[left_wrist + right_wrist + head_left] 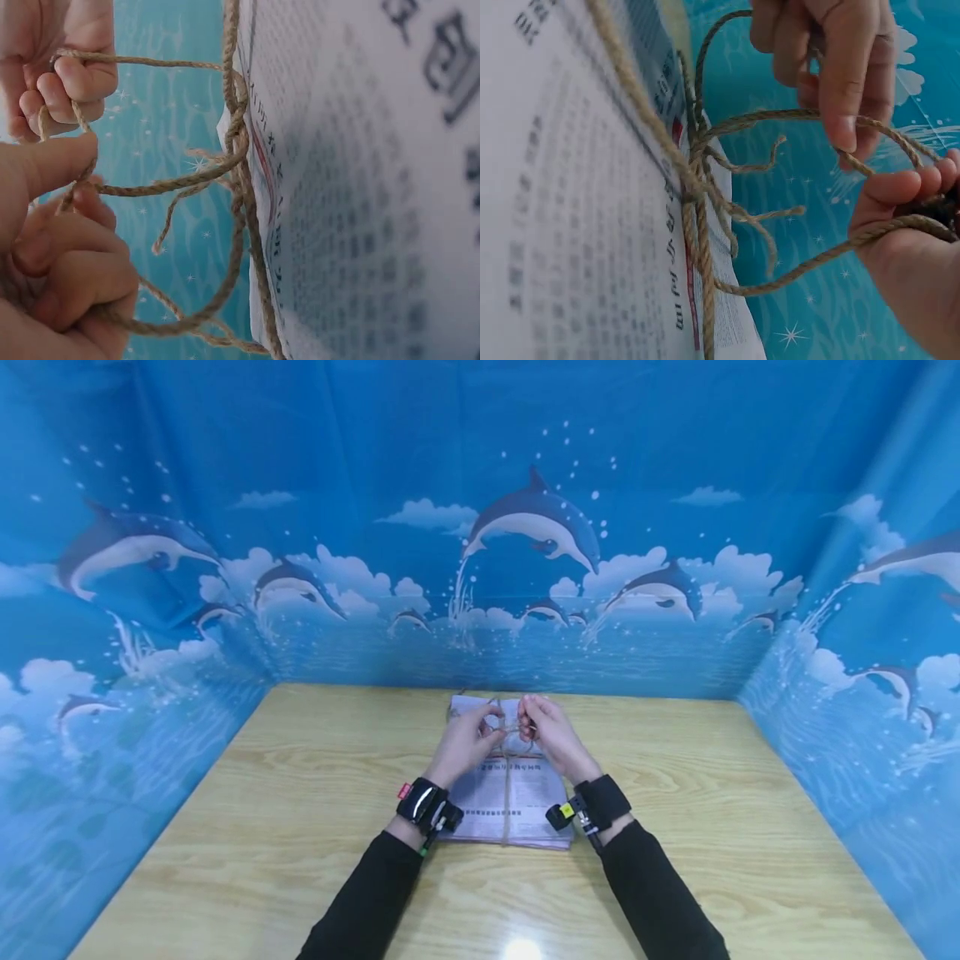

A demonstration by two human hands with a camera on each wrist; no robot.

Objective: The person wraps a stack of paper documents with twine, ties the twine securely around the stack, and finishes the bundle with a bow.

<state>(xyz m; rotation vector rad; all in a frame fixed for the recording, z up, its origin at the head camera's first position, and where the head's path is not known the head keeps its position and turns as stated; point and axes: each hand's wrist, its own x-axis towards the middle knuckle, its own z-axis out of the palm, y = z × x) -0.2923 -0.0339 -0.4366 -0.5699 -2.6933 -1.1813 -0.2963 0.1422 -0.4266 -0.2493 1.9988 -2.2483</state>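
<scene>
A stack of newspapers (480,793) lies on the table, with brown twine (507,802) running lengthwise and across it. Where the strands cross, a knot (238,120) sits on the top sheet, with short frayed ends sticking out. Above the stack, my left hand (467,742) pinches a strand of twine (157,187) between thumb and finger, and a loop runs under its curled fingers. My right hand (551,731) curls its fingers round another strand (810,266) just to the right. Both strands lead back to the knot.
The wooden table (300,827) spreads out on both sides of the stack. A blue curtain with dolphins (532,518) encloses the back and sides. Each wrist wears a black strap with a camera, the left one (423,802) and the right one (600,802).
</scene>
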